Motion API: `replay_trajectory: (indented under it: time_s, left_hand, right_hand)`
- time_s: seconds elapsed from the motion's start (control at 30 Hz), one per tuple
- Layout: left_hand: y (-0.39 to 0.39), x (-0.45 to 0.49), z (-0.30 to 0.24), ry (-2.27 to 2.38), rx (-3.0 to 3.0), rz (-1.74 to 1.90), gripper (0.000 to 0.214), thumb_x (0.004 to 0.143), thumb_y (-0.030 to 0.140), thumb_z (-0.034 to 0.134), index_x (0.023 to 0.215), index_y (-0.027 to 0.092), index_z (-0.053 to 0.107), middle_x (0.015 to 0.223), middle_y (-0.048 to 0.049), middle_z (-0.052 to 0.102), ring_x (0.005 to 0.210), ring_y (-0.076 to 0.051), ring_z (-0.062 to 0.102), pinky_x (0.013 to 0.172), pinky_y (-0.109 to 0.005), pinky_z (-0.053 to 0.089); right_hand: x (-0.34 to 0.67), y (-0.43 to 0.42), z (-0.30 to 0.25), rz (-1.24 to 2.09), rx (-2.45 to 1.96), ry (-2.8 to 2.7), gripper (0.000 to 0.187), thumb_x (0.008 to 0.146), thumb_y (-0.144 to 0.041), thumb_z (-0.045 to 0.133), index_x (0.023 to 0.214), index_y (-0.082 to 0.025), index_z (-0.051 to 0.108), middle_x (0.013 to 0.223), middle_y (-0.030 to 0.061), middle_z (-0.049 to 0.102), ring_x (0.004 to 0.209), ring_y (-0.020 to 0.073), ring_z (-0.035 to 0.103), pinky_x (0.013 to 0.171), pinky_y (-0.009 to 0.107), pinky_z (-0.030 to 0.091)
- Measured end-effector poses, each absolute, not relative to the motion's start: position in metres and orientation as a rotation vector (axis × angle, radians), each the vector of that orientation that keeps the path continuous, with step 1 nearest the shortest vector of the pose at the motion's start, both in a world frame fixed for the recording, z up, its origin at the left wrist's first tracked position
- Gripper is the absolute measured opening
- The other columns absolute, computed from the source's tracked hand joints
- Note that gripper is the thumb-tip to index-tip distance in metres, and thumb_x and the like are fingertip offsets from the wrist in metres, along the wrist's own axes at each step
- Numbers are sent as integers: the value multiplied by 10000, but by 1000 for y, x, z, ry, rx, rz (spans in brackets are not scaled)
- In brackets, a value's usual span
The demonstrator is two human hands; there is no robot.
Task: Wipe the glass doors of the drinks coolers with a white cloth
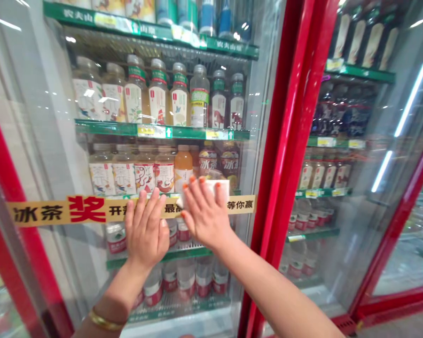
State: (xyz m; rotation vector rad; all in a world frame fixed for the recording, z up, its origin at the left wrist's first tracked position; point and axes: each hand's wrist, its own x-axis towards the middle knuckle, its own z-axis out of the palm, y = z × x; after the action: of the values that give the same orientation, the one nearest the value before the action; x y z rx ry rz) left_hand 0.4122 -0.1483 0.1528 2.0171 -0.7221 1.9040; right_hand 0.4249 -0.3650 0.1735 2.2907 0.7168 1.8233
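My left hand (148, 230) lies flat on the glass door (264, 94) of a drinks fridge, over the tan banner strip (58, 211) with Chinese lettering. It holds nothing, and a gold bracelet (106, 322) circles that wrist. Right beside it, my right hand (206, 211) presses a white tissue or cloth (223, 188) to the glass. Its orange-nailed fingers are spread over the white piece, which shows past the fingertips and hides part of the banner. Whether the fingers also pinch it cannot be seen.
Behind the glass, bottled drinks (158, 94) stand on green-edged shelves (197, 130). A red door frame (289, 141) rises to the right of my hands, with a second fridge (324, 188) beyond it. Another red frame (24, 225) runs down the left.
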Motion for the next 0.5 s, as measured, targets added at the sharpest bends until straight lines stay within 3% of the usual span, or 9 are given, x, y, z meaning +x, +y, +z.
replay_trajectory:
  time_s: [0.1, 0.17, 0.27, 0.33, 0.5]
  left_hand:
    - [-124, 402, 153, -795, 1979, 1867, 806, 998, 94, 526, 1749, 322, 340, 1778, -29, 432, 1683, -237, 363, 1424, -523, 254]
    - [-104, 400, 150, -737, 2015, 1947, 818, 987, 115, 580, 1741, 343, 359, 1801, -14, 386, 1702, -255, 321, 1430, -540, 234]
    - [-85, 406, 142, -509, 2139, 2013, 850, 1012, 180, 609, 1774, 331, 263, 1861, -12, 187, 1758, -249, 81, 1451, -551, 33]
    - [-84, 414, 138, -408, 2200, 1987, 857, 1037, 225, 594, 1789, 316, 192, 1869, -24, 121, 1759, -233, 30, 1446, -538, -13]
    - [-81, 416, 136, -436, 2190, 1998, 825, 1048, 288, 605, 1783, 314, 229, 1865, -24, 171, 1754, -228, 110, 1447, -479, 38]
  right_hand:
    - [412, -380, 124, 1728, 2157, 945, 613, 1093, -566, 523, 1673, -372, 491, 1813, -143, 333, 1753, 198, -88, 1448, 504, -84]
    - [410, -404, 110, 1816, 2228, 813, 678, 1077, -530, 576, 1715, -353, 430, 1851, -81, 255, 1750, 261, -119, 1437, 565, -104]
    - [421, -412, 138, 1963, 2396, 501, 878, 1070, -496, 595, 1799, -297, 146, 1888, 65, 42, 1729, 405, -149, 1381, 776, 4]
    - [429, -390, 164, 1987, 2438, 441, 898, 1077, -528, 578, 1801, -304, 97, 1884, 74, 48, 1724, 426, -156, 1347, 842, 35]
    - [423, -343, 157, 1707, 2126, 1044, 671, 1118, -589, 465, 1734, -340, 374, 1825, -80, 312, 1759, 252, -77, 1416, 641, -137]
